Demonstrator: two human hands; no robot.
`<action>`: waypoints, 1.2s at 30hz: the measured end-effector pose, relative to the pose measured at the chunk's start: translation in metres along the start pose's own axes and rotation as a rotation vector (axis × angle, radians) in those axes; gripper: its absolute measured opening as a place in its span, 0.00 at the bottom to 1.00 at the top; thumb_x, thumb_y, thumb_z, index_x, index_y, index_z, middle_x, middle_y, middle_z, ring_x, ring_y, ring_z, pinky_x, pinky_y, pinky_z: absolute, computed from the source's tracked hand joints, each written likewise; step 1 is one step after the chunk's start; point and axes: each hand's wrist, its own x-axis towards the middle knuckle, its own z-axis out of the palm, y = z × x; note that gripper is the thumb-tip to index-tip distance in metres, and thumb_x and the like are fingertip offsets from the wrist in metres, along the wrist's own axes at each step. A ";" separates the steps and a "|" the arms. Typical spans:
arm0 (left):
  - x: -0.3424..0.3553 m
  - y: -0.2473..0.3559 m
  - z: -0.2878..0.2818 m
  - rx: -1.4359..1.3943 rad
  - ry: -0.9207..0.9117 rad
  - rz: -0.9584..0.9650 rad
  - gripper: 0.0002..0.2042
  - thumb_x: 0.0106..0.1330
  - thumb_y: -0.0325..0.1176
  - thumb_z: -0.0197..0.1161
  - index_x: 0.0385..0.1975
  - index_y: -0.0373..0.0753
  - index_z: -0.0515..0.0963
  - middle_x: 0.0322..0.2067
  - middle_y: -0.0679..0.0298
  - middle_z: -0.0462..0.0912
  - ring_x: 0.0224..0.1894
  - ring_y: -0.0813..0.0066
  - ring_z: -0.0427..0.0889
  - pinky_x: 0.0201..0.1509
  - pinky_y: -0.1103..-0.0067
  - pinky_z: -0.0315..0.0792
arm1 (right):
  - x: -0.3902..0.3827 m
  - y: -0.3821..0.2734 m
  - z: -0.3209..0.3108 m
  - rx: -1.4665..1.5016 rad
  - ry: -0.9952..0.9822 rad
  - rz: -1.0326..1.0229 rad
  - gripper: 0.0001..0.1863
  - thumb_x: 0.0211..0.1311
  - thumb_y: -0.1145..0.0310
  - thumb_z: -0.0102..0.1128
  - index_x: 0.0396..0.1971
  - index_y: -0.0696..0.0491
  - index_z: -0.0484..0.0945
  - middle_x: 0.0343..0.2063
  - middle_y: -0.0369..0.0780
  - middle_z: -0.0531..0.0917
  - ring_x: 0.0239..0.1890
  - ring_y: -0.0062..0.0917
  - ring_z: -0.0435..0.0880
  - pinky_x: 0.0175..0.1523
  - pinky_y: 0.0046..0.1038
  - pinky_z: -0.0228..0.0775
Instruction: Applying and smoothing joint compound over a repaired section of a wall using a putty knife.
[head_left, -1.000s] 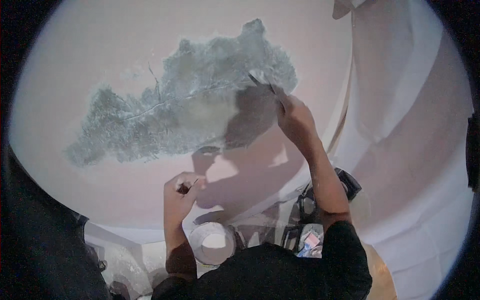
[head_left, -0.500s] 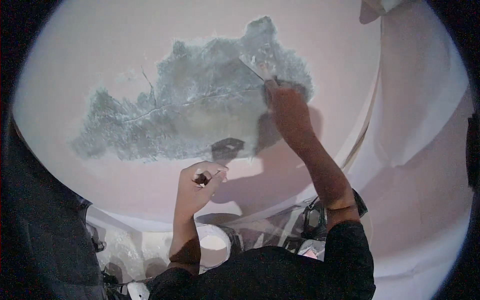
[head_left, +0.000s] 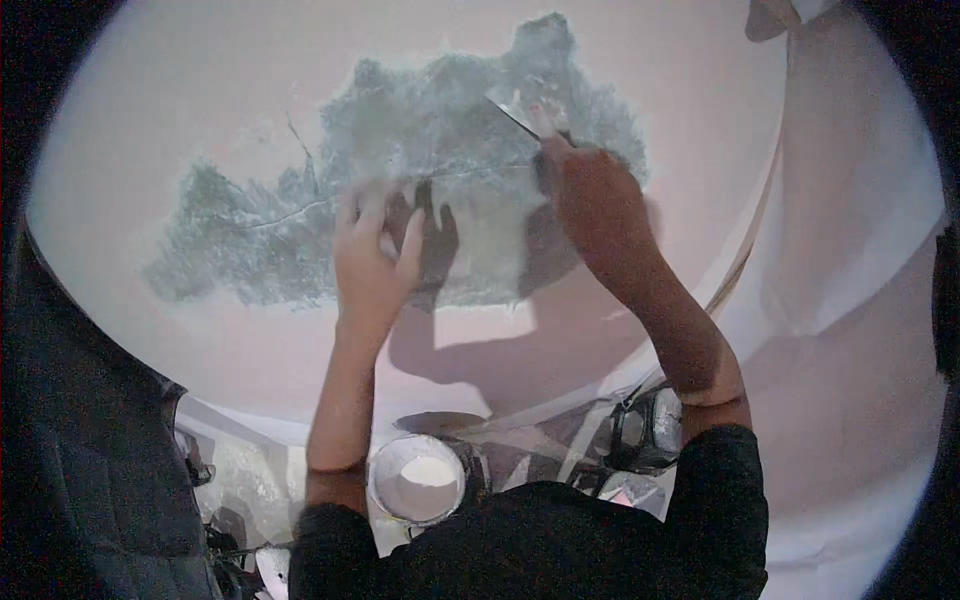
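A ragged grey patch (head_left: 420, 115) spreads over a pale pinkish wall (head_left: 210, 85). A thin crack (head_left: 290, 216) runs across the patch, and a shorter one branches upward near its left part. My right hand (head_left: 602, 205) grips a putty knife (head_left: 514, 117), its blade against or very near the upper right of the patch; the handle is mostly hidden by the fingers. My left hand (head_left: 375, 260) is empty, fingers spread, over the lower middle of the patch beside the crack. Whether its fingertips touch the surface I cannot tell.
Below, close to my body, stands a round bucket (head_left: 388, 470) with whitish material inside. Dark objects (head_left: 630, 430) lie to its right. Pale sheeting (head_left: 850, 260) hangs at the right, and dark fabric (head_left: 100, 460) fills the lower left. Shadows of my arms fall across the wall.
My left hand has risen from below the patch onto it, and its curled fingers have spread apart. The right hand keeps the putty knife at nearly the same spot. The bucket shows more fully.
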 end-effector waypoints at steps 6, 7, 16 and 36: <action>0.044 0.013 0.014 0.584 -0.110 0.296 0.39 0.50 0.39 0.72 0.64 0.46 0.63 0.67 0.54 0.54 0.70 0.44 0.48 0.66 0.46 0.50 | -0.003 -0.007 -0.008 0.011 -0.096 0.090 0.15 0.60 0.73 0.53 0.47 0.55 0.72 0.27 0.51 0.81 0.32 0.44 0.84 0.39 0.42 0.78; 0.042 0.010 0.025 0.552 -0.103 0.213 0.41 0.45 0.38 0.74 0.64 0.52 0.64 0.68 0.58 0.54 0.71 0.43 0.45 0.66 0.42 0.47 | -0.005 -0.008 -0.015 0.016 -0.140 0.106 0.12 0.59 0.74 0.53 0.44 0.55 0.73 0.28 0.51 0.81 0.32 0.45 0.84 0.39 0.42 0.78; 0.040 -0.005 0.039 0.471 -0.103 0.120 0.43 0.42 0.39 0.74 0.64 0.57 0.64 0.71 0.64 0.48 0.73 0.44 0.37 0.64 0.33 0.35 | -0.003 -0.006 -0.017 0.022 -0.164 0.070 0.34 0.56 0.77 0.53 0.66 0.51 0.59 0.28 0.50 0.80 0.31 0.41 0.85 0.35 0.38 0.81; 0.041 -0.007 0.038 0.469 -0.124 0.132 0.45 0.42 0.35 0.75 0.66 0.56 0.62 0.71 0.64 0.47 0.73 0.46 0.35 0.63 0.32 0.38 | 0.000 -0.013 -0.015 0.097 -0.113 0.096 0.32 0.56 0.79 0.48 0.65 0.55 0.59 0.28 0.53 0.81 0.34 0.45 0.83 0.40 0.42 0.78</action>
